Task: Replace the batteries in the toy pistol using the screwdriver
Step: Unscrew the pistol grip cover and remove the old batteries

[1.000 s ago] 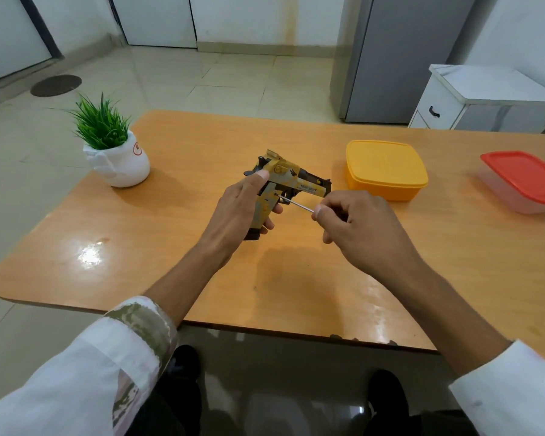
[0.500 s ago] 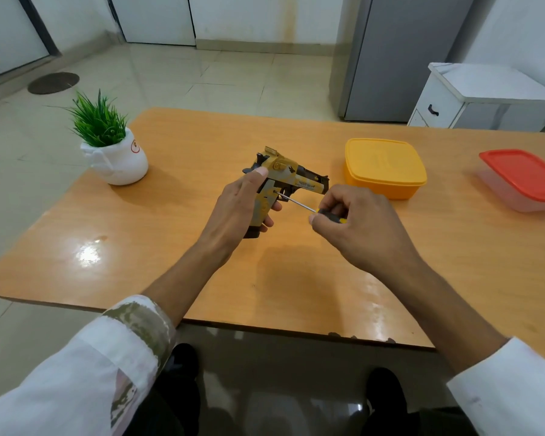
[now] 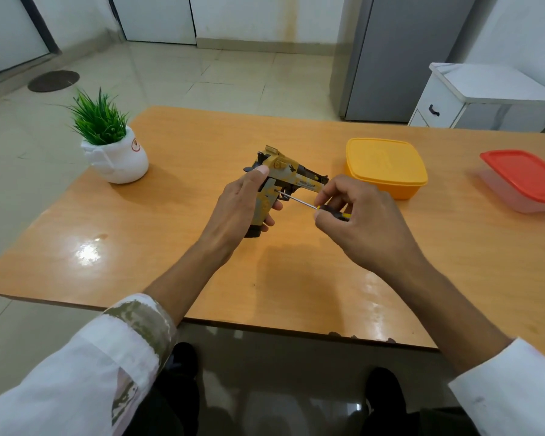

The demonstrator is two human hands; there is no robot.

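Right, mid-screw on the grip. Left hand (image 3: 236, 212) wraps the pistol (image 3: 283, 168) by the grip, with the thumb up along the back and fingers curled round the front. Pistol sits over the middle of the table (image 3: 170, 262), barrel pointing right. Can't tell if the butt touches the top.

Right hand (image 3: 362, 221) pinches the screwdriver (image 3: 296, 201) handle between thumb and fingertips, other fingers loosely curled. Shaft runs left from that hand, and the tip touches the side of the grip just below the trigger. Screw head is too small to make out, so I can't confirm the bit is seated.

My read: this is backing out the battery-cover screw. Cover isn't off and no batteries are in view, so it's early in the job.

To do it well:
- Shaft in line with the screw axis. Can't tell from here if it's square to the grip face, so check before turning.
- Push along the shaft first, then turn with the fingertips. Small screws in soft plastic likely strip fast.
- Left hand takes the counter-torque, without squeezing the cover.
- Work low over the table, since a freed screw could roll off the near edge.

Yellow box (image 3: 386, 166) and red-lidded box (image 3: 526, 177) sit right and the plant (image 3: 114, 146) far left, all well apart from the work.
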